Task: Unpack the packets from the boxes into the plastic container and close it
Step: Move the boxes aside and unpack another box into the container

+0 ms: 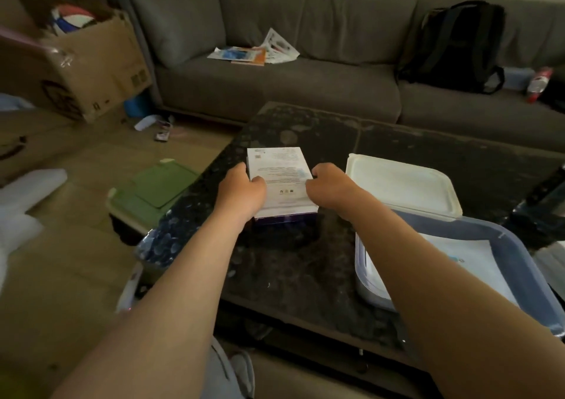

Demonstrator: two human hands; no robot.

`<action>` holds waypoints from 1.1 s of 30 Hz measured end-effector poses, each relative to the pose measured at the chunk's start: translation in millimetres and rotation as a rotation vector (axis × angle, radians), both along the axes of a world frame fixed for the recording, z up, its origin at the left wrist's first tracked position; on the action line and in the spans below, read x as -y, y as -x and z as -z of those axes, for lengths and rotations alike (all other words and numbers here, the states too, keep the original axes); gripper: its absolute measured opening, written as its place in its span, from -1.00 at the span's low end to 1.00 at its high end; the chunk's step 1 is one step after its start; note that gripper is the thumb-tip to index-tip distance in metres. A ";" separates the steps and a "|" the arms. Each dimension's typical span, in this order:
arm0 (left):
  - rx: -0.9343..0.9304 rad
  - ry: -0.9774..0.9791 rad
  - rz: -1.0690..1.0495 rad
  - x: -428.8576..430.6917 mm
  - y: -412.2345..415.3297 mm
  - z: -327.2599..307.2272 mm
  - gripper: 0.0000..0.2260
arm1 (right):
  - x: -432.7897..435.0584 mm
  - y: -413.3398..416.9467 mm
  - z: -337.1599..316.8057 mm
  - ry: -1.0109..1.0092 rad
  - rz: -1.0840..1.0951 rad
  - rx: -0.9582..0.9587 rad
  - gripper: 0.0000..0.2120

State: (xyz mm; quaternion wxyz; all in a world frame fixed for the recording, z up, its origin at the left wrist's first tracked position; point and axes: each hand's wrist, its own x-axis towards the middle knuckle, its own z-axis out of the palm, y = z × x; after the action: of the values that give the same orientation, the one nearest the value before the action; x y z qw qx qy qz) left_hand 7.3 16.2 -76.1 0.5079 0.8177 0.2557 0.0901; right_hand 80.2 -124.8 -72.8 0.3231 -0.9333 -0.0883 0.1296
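A white box with printed text and a purple lower edge lies flat on the dark table. My left hand grips its left side, thumb on top. My right hand grips its right side. To the right stands the plastic container, translucent with a bluish rim, with a white packet lying inside. The container's white lid lies on the table just behind it. My right forearm crosses the container's near left corner.
A grey sofa runs behind the table with loose papers and a black backpack on it. A cardboard box stands at the left. A green-topped bin sits on the floor beside the table.
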 end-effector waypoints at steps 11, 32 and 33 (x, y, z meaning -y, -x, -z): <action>0.034 -0.030 0.021 -9.2 -6.5 8.3 -0.74 | -5.1 -4.3 6.8 0.010 0.028 0.074 -0.65; 0.134 1.065 0.324 133.4 9.3 -22.9 -0.62 | 159.9 59.6 -46.2 -0.730 0.431 0.068 -0.73; 0.135 1.086 0.351 140.7 10.8 -22.3 -0.59 | 167.5 62.1 -44.2 -0.681 0.424 0.107 -0.73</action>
State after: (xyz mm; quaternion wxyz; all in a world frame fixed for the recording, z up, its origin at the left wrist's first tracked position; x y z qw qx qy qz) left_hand -3.5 -124.5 -53.8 0.8776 0.4620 0.0927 -0.0878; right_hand 18.1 -292.3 -28.7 0.6282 -0.7759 0.0517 -0.0254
